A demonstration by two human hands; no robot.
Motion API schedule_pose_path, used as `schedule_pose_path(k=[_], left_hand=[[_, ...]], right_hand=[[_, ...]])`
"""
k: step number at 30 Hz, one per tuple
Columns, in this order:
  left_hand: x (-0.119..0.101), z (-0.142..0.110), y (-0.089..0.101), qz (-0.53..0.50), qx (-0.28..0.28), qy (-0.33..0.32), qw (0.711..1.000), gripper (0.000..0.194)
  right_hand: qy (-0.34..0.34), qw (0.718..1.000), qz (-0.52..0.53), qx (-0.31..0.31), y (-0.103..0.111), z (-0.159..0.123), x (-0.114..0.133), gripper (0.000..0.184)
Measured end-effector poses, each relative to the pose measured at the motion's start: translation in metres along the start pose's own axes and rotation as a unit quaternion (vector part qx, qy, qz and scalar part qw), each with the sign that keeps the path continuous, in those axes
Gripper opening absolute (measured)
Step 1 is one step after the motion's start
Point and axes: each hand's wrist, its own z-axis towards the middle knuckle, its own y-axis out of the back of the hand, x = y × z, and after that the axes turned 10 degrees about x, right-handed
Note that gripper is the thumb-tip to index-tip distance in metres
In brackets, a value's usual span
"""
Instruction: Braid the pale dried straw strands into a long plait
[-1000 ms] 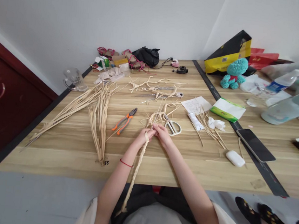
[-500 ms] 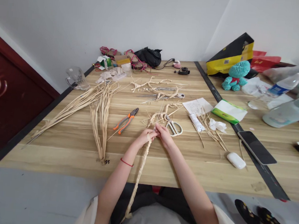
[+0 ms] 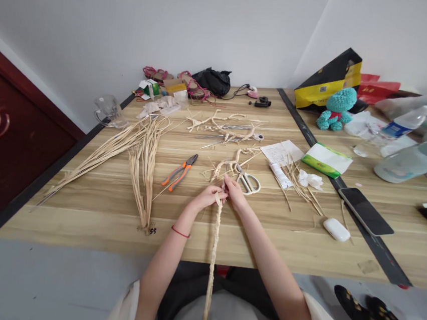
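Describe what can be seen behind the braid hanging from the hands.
Behind the braid the camera shows the wooden table, then dark clothing and a grey shirt. The narrow strip directly behind it is covered and cannot be seen.

Soft, fairly even indoor light covers the tabletop (image 3: 91,208) around the grip, its source out of view, leaving only weak, blurred-edged shadows. Beyond the grip, the wall (image 3: 211,24) reads as flat, muted grey. Fine detail is soft where the left hand (image 3: 210,197) meets the right hand (image 3: 234,191). Wide-angle distortion slants the door (image 3: 18,151) far left of the grip and stretches the bottles (image 3: 410,160) far right.
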Motion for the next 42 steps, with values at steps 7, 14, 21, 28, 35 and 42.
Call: schedule_pose_path(k=[7, 14, 21, 28, 35, 42], left_hand=[[-0.003, 0.000, -0.001, 0.013, 0.007, 0.004, 1.000, 0.040], [0.002, 0.002, -0.001, 0.004, 0.008, 0.002, 1.000, 0.042], [-0.001, 0.001, -0.002, 0.040, -0.006, -0.016, 0.999, 0.041], [-0.002, -0.002, -0.007, 0.094, -0.042, -0.042, 0.994, 0.033], [-0.004, -0.003, -0.008, 0.100, -0.047, -0.047, 0.993, 0.032], [0.003, 0.007, -0.009, -0.042, -0.081, -0.050, 0.995, 0.040]], right_hand=[[-0.005, 1.000, -0.003, -0.001, -0.004, -0.002, 0.006, 0.050], [-0.014, 1.000, -0.006, -0.024, -0.003, -0.001, 0.006, 0.049], [-0.011, 0.999, -0.002, -0.049, -0.004, -0.002, 0.007, 0.047], [-0.020, 0.997, -0.019, -0.077, -0.005, -0.003, 0.003, 0.041], [-0.034, 0.996, -0.032, -0.071, -0.004, -0.002, 0.002, 0.042], [-0.009, 0.999, -0.009, -0.049, -0.001, 0.000, 0.007, 0.038]])
